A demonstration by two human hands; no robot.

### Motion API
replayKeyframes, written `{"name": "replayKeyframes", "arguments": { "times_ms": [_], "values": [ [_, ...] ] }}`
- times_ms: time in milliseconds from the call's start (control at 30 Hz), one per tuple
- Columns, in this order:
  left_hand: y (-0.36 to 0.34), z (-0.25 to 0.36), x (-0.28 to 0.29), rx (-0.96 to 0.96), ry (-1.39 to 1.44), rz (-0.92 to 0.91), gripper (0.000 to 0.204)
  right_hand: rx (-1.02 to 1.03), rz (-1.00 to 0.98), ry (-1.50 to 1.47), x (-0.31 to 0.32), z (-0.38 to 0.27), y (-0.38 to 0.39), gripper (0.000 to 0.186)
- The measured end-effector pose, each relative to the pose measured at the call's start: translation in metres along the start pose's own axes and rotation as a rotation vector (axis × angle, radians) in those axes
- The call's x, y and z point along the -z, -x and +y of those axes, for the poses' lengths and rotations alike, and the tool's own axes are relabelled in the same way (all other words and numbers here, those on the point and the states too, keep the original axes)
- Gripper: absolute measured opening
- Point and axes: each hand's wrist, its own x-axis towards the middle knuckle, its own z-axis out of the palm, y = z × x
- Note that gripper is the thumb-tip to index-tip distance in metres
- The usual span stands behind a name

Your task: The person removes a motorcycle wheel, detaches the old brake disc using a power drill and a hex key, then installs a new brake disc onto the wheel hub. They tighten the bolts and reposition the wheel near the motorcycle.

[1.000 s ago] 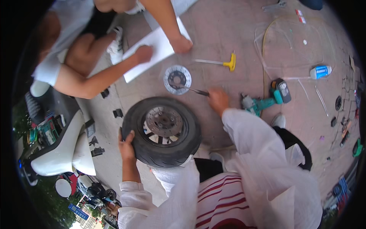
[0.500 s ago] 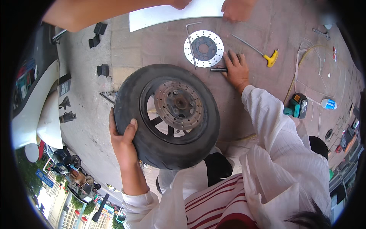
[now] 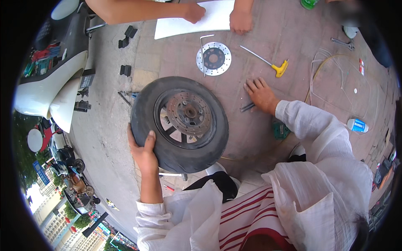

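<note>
Wheel with a black rubber tyre, dark spokes and a rusty drilled brake disc [image 3: 190, 112] on its hub is the main thing on the go here; tag the whole wheel [image 3: 180, 125] near the middle, kinda tilted, disc side up. Can't tell from here what its lower edge sits on.

Person's left hand [image 3: 144, 152] has the tyre's left edge, thumb over the sidewall, fingers going round behind. Right hand [image 3: 261, 96] is on the reddish paving to the right of the wheel, fingers stretched out and slightly apart. Short black rod [image 3: 247, 107] lies right by its palm; no idea if they're touching.

Just beyond the wheel there's a shiny silver drilled disc with a dark centre [image 3: 214, 66] flat on the ground, bent silver hex key [image 3: 203, 56] lying across its left side. Right of that, a yellow-handled tool with a thin metal shaft [image 3: 279, 69].

Far side, somebody else's two hands [image 3: 241, 21] are on a white sheet [image 3: 211, 19]. Green power tool [image 3: 280, 130] is half hidden by the right sleeve, white bottle with a blue label [image 3: 358, 125] off to the right.
</note>
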Motion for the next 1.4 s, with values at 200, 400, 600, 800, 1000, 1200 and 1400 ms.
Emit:
{"name": "replayKeyframes", "arguments": {
  "times_ms": [200,400,600,800,1000,1200,1400],
  "values": [
    [0.042,0.01,-0.019,-0.023,-0.081,0.06,0.081,-0.117,0.251,-0.641,0.027,0.006,-0.119,0.043],
    [0.058,0.026,-0.032,-0.079,-0.19,0.115,0.077,-0.357,0.382,-0.279,-0.017,-0.035,-0.248,0.027],
    [0.057,0.028,-0.035,-0.051,-0.131,0.129,0.08,-0.419,0.353,-0.022,-0.054,-0.034,-0.282,0.016],
    [0.055,0.022,-0.033,-0.017,-0.105,0.135,0.083,-0.295,0.445,-0.668,0.004,-0.02,-0.235,0.033],
    [0.055,0.021,-0.03,-0.033,-0.128,0.16,0.082,0.169,0.218,-1.16,0.089,-0.042,-0.103,0.031],
    [0.066,0.032,-0.038,-0.085,-0.141,0.146,0.082,0.185,0.272,-1.335,0.098,-0.087,-0.025,0.02],
    [0.064,0.028,-0.039,-0.126,-0.18,0.142,0.082,-0.043,0.058,-1.569,0.105,-0.102,-0.008,0.014]
  ]
}}
